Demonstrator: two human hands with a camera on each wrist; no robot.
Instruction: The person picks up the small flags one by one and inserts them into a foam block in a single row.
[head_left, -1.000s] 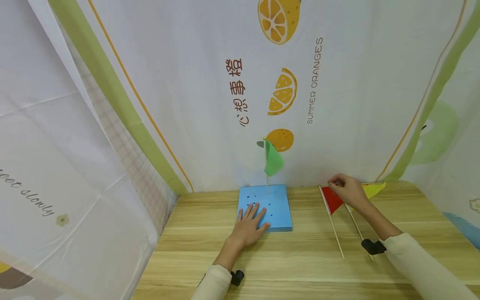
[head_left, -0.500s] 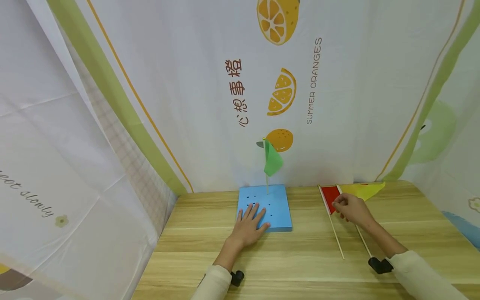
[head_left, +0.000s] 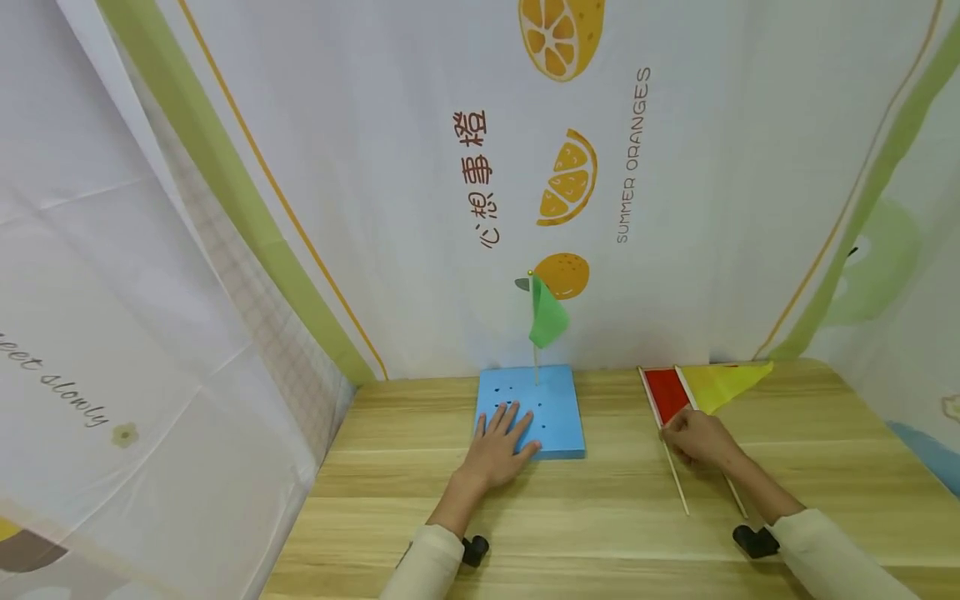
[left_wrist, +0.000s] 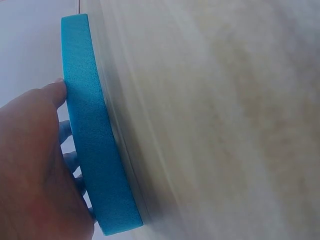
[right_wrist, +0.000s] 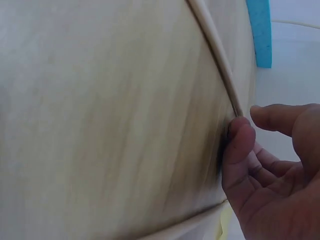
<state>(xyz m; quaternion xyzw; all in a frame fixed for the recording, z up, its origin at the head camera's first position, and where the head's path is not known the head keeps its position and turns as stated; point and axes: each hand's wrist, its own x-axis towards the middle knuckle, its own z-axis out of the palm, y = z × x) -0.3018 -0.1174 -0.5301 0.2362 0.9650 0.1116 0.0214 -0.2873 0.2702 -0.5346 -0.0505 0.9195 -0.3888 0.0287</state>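
Note:
My left hand (head_left: 492, 452) lies with spread fingers on a blue foam block (head_left: 558, 417); its thumb is at the block's edge in the left wrist view. A green flag (head_left: 549, 319) stands upright in the block on a thin stick. To the right, my right hand (head_left: 701, 437) is at the wooden stick (head_left: 675, 477) of a red flag (head_left: 665, 395) lying on the table. In the right wrist view its bent fingertips touch that stick (right_wrist: 220, 55), while the thumb (right_wrist: 275, 117) stands slightly apart. A yellow flag (head_left: 727, 384) lies alongside, its stick partly hidden under the hand.
Several small holes dot the block's top, some covered by my left fingers. The wood-grain table (head_left: 600, 533) meets a white cloth (head_left: 405, 208) printed with oranges at its back edge. More cloth (head_left: 135, 333) hangs on the left.
My right hand has come down and toward me, from over the yellow flag to the red flag's stick. The red and yellow flags are more exposed. My left hand stays on the block.

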